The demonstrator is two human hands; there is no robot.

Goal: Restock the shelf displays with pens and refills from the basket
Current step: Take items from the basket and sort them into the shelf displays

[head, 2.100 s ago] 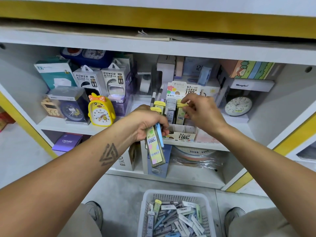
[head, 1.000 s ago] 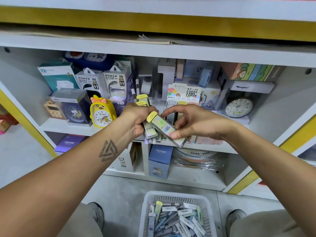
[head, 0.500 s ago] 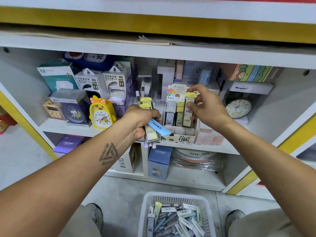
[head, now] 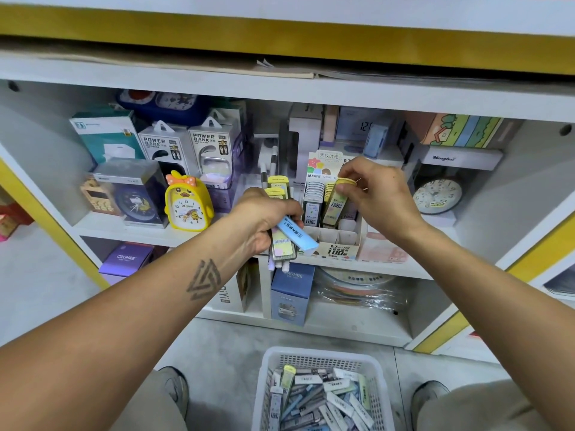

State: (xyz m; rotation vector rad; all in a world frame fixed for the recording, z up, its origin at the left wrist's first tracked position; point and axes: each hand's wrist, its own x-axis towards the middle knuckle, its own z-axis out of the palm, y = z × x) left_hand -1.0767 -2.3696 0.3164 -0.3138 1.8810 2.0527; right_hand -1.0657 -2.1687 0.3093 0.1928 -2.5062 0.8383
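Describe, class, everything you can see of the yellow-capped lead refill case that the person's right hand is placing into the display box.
The lead refill case is a slim, flat plastic tube with a rounded yellow cap and a pale green label printed 0.7 and 100. It stands nearly upright, tilted slightly, its lower end inside the cardboard display box beside other cases. The right hand pinches its cap from above.
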